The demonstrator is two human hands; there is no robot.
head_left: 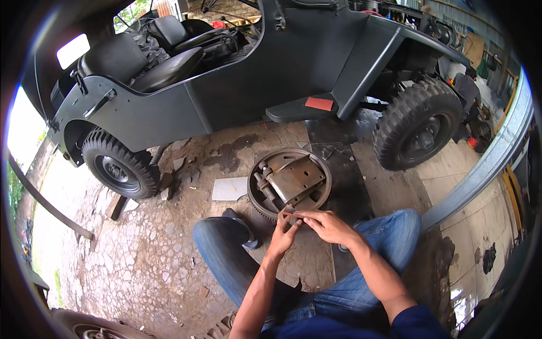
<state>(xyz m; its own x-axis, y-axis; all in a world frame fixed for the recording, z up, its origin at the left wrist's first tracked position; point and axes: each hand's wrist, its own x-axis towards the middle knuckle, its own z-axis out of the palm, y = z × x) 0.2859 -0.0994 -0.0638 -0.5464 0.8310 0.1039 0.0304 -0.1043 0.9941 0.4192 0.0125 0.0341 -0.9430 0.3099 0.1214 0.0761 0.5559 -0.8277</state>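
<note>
In front of my bent knees, both hands meet over the near rim of a toothed flywheel [324, 198] lying flat on the floor. My left hand [282, 236] pinches a small dark flat piece [291, 211] between thumb and fingers. From the other side, my right hand [329, 227] presses its thumb and fingers together at the same piece. Its exact kind is too small to make out, and fingers cover part of it. Inside the flywheel rest a brownish metal plate with holes [296, 179] and a cylindrical metal part [264, 187].
A dark grey open jeep [243, 96] stands across the far side, its front tyre [419, 125] at right. A red sheet [319, 104] lies on its step. A pale tile [230, 189] is left of the flywheel. A metal post [480, 178] slants at right.
</note>
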